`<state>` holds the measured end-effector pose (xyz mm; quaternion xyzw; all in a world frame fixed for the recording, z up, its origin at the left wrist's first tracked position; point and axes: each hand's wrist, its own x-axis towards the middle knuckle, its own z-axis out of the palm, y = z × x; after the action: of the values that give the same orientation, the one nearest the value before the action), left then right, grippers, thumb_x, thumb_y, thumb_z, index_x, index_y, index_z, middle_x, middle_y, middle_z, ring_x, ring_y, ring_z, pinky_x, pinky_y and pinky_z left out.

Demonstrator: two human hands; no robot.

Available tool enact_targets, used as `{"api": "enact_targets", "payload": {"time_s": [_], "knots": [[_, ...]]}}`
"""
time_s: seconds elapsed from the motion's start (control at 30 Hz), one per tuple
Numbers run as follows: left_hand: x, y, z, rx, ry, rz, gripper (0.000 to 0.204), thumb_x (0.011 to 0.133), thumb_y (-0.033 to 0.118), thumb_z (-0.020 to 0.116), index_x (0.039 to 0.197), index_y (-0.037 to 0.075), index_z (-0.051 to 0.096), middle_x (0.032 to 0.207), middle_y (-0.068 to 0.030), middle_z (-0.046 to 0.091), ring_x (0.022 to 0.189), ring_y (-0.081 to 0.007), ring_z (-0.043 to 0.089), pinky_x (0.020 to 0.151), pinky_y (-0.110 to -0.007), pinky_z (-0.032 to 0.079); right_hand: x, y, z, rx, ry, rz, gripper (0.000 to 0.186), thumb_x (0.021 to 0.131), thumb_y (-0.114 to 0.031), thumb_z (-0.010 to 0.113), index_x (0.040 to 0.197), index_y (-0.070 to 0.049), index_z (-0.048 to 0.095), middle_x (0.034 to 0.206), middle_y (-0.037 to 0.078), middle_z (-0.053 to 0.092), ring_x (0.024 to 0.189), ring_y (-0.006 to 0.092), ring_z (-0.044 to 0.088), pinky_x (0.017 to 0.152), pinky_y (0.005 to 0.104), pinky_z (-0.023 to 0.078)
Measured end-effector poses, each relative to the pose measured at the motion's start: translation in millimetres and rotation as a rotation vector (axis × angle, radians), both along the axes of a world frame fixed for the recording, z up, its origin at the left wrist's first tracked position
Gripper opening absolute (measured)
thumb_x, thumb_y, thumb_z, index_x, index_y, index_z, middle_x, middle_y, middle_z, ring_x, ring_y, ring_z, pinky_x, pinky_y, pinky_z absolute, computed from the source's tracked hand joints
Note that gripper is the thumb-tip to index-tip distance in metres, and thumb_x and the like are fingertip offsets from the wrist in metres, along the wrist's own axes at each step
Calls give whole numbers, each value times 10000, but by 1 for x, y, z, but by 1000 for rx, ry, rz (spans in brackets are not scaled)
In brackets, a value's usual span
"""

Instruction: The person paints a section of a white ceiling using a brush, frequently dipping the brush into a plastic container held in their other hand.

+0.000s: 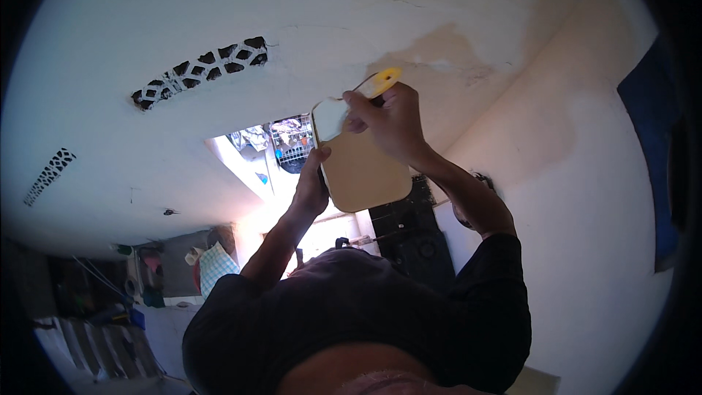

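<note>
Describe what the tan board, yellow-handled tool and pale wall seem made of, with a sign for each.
Tan board: perhaps plastic or painted wood, matte, with even colour and rounded corners.
Yellow-handled tool: handle probably smooth plastic, from its bright colour; blade unclear.
Pale wall: likely painted plaster, matte, with fine cracks and patchy discolouration.

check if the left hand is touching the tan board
Touching. The head view shows the left hand at the left edge of the tan board, its thumb lapping over the rim onto the face.
</note>
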<state>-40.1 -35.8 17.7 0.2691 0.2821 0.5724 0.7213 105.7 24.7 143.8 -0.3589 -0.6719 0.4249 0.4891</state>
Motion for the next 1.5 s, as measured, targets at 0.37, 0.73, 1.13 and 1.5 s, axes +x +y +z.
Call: {"api": "enact_targets", "payload": {"time_s": [0.37,0.73,1.13,1.5], "knots": [[1,-7,11,-41,-27,28,493,939,323,437,1282,-29,472,1162,-171,591,1093,-255,600,939,-383,474,63,17,31,148,-80,30,153,892,-125,700,886,25,670,703,60,668,592,80,621,555,217,508],[4,-13,15,-4,-13,14,495,936,320,431,1289,-24,472,1162,-168,590,1097,-252,597,926,-383,483,74,10,48,481,-616,77,151,838,-97,748,955,-25,687,783,37,687,698,77,629,615,231,493],[3,6,-20,85,173,127,433,950,318,377,1184,-17,520,1066,-146,618,1000,-234,623,873,-379,511,98,-11,43,498,-524,32,147,865,-174,715,891,-41,659,693,59,666,596,145,653,575,267,529],[14,8,-7,121,5,118,507,910,333,394,1273,-11,476,1161,-154,578,1078,-267,594,906,-402,493,218,113,181,664,400,-317,270,910,-213,679,773,19,685,653,100,671,576,154,655,570,299,537]]}}
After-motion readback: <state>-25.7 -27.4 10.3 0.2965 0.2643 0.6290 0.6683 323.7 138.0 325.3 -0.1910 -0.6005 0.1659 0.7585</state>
